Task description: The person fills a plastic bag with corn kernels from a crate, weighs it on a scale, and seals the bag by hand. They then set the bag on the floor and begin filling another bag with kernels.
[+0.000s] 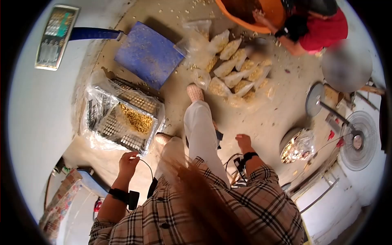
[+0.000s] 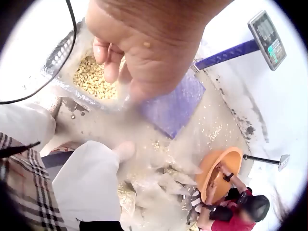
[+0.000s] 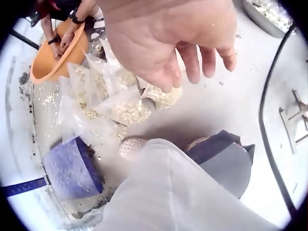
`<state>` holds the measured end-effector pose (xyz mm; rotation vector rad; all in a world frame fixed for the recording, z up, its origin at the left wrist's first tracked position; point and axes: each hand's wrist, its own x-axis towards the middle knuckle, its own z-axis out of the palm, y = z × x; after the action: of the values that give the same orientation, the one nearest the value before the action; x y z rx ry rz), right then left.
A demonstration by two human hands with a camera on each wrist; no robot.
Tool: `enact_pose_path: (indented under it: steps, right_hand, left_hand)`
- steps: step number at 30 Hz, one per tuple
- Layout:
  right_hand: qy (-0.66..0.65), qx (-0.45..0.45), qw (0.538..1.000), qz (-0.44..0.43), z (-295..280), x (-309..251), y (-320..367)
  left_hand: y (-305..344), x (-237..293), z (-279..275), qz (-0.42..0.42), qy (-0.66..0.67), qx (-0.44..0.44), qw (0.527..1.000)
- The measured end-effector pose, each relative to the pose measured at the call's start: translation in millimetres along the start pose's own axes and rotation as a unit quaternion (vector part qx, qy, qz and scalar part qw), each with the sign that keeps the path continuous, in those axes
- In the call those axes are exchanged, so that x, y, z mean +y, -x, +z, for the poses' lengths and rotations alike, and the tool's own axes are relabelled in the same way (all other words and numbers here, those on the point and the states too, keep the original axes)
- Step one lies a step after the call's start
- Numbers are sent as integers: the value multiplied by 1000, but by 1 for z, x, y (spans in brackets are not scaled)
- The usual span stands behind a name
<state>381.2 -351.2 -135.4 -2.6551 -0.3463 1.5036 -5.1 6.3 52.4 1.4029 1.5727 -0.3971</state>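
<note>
My left hand [image 1: 129, 162] hangs beside the near corner of a plastic-lined black crate [image 1: 96, 108], its fingers loosely curled and holding nothing. Small yellowish pieces [image 2: 94, 79] lie inside the crate, partly behind that hand in the left wrist view. My right hand [image 1: 244, 142] is over the floor to the right of my legs, fingers relaxed and empty. In the right wrist view, the right hand [image 3: 173, 41] overlaps several clear bags [image 3: 127, 113] filled with pale pieces. Those bags stand grouped on the floor ahead of my foot.
A blue platform scale [image 1: 149, 55] stands beyond the crate, its display [image 1: 57, 36] on a post. Another person in a red shirt [image 1: 324, 30] reaches into an orange tub [image 1: 228, 14]. To the right are a filled metal pan [image 1: 300, 145] and a fan [image 1: 357, 141].
</note>
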Motion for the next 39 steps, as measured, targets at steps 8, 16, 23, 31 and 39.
enact_pose_path:
  steps: [8, 16, 23, 31, 39]
  right_hand:
    - [49, 26, 998, 42, -79, -51, 54]
    - [142, 66, 978, -135, -103, -86, 83]
    - [39, 128, 972, -193, -127, -131, 127]
    - [48, 139, 959, -241, -155, -137, 124]
    - [-41, 139, 954, -263, -163, -173, 120]
  left_hand:
    - [52, -90, -26, -36, 60, 95, 993]
    - [91, -141, -44, -18, 108, 129, 986]
    - [133, -126, -59, -86, 264, 91, 956]
    - [156, -135, -53, -66, 388, 114, 912]
    - [177, -143, -46, -63, 442, 188, 875]
